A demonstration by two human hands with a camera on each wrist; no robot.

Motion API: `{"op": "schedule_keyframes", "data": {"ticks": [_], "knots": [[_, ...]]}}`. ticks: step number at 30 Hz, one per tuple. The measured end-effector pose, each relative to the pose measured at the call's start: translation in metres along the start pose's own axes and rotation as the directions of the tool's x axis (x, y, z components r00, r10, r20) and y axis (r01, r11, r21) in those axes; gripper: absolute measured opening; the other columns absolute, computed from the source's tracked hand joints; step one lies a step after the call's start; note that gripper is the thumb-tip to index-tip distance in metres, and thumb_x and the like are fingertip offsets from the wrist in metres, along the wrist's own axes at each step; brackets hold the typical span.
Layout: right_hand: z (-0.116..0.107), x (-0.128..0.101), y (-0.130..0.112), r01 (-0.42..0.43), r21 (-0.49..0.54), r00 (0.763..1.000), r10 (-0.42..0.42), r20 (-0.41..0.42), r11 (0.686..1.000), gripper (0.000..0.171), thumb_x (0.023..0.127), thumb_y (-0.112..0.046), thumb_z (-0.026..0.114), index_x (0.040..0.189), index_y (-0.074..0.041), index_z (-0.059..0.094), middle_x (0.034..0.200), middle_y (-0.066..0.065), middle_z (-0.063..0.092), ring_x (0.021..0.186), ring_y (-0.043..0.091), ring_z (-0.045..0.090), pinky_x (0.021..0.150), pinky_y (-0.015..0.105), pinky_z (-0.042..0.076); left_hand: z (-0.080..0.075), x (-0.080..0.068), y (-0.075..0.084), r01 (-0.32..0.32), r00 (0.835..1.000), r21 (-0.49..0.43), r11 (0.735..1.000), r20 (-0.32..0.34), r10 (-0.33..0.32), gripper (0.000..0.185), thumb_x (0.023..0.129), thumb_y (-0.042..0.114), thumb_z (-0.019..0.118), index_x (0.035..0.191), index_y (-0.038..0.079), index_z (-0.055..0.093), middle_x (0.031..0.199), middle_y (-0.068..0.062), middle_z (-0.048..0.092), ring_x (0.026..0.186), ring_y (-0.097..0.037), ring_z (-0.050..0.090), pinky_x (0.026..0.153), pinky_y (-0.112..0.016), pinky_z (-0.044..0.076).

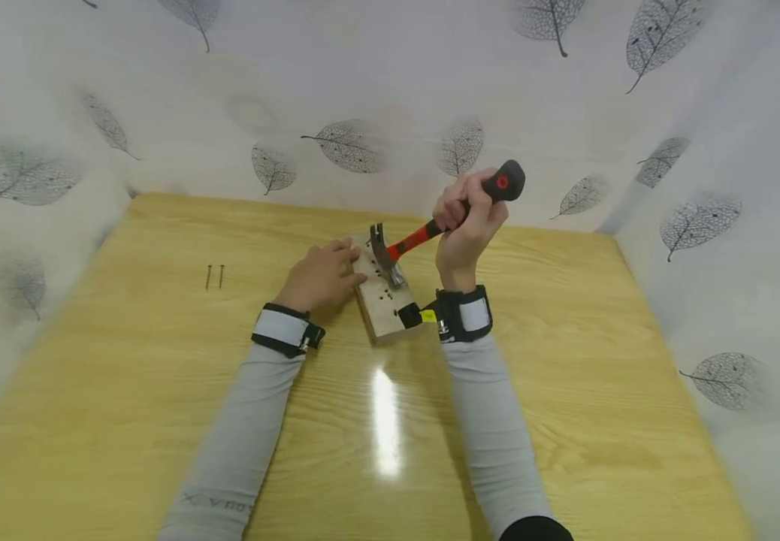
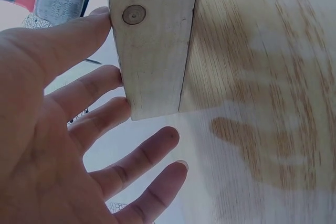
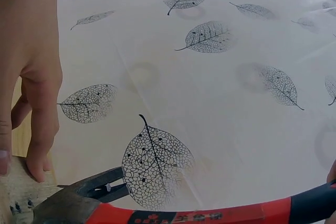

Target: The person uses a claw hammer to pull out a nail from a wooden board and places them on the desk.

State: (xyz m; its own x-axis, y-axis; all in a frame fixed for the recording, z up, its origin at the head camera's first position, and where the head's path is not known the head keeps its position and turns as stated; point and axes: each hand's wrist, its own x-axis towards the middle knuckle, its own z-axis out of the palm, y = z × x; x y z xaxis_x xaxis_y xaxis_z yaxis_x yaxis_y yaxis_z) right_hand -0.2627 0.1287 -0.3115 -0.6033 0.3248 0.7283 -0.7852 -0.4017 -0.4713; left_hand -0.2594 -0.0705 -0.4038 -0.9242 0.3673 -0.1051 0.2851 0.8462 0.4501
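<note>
A hammer with a red and black handle is gripped near the handle's end by my right hand, raised above the table. Its metal head lies low over a pale wooden block, with the claw pointing away from me. In the right wrist view a small shiny bit shows between the claw's prongs. Dark holes or marks dot the block's top. My left hand steadies the block from its left side, thumb and fingertips along the upper edge, fingers fairly straight and spread. The block's side has a round knot.
Two nails, one beside the other, lie to the left of my left hand on the wooden table. A leaf-patterned white covering rises behind the table's back edge and at both sides.
</note>
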Motion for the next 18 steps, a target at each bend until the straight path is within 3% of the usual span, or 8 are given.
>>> {"op": "schedule_keyframes", "data": {"ticks": [7, 11, 18], "knots": [[0.012, -0.011, 0.003, 0.011, 0.061, 1.0, -0.012, 0.016, 0.998, 0.022, 0.094, -0.004, 0.039, 0.072, -0.008, 0.035, 0.052, -0.002, 0.025, 0.039, 0.011, 0.02, 0.035, 0.025, 0.019, -0.012, -0.013, -0.022, 0.047, 0.999, -0.118, 0.992, 0.007, -0.046, 0.073, 0.101, 0.044, 0.059, 0.159, 0.01, 0.032, 0.164, -0.011, 0.034, 0.15, -0.041, 0.029, 0.12, -0.06, 0.026], [0.013, -0.012, 0.002, 0.034, 0.084, 0.999, -0.033, -0.006, 0.996, 0.022, 0.093, -0.005, 0.039, 0.071, -0.009, 0.034, 0.052, -0.003, 0.024, 0.038, 0.009, 0.021, 0.034, 0.024, 0.018, -0.012, -0.013, -0.024, 0.041, 0.999, -0.181, 0.983, 0.002, -0.042, 0.078, 0.1, 0.042, 0.063, 0.161, 0.009, 0.027, 0.159, -0.009, 0.043, 0.146, -0.041, 0.036, 0.118, -0.061, 0.03], [-0.003, -0.008, -0.013, 0.074, 0.079, 0.997, -0.071, -0.039, 0.994, 0.021, 0.091, -0.005, 0.038, 0.071, -0.008, 0.034, 0.051, -0.003, 0.024, 0.037, 0.007, 0.019, 0.034, 0.023, 0.017, -0.005, 0.002, -0.005, -0.062, 0.995, -0.232, 0.971, -0.092, 0.042, 0.047, 0.099, 0.03, 0.067, 0.136, 0.004, 0.058, 0.153, -0.017, 0.049, 0.144, -0.041, 0.04, 0.119, -0.057, 0.031]]}}
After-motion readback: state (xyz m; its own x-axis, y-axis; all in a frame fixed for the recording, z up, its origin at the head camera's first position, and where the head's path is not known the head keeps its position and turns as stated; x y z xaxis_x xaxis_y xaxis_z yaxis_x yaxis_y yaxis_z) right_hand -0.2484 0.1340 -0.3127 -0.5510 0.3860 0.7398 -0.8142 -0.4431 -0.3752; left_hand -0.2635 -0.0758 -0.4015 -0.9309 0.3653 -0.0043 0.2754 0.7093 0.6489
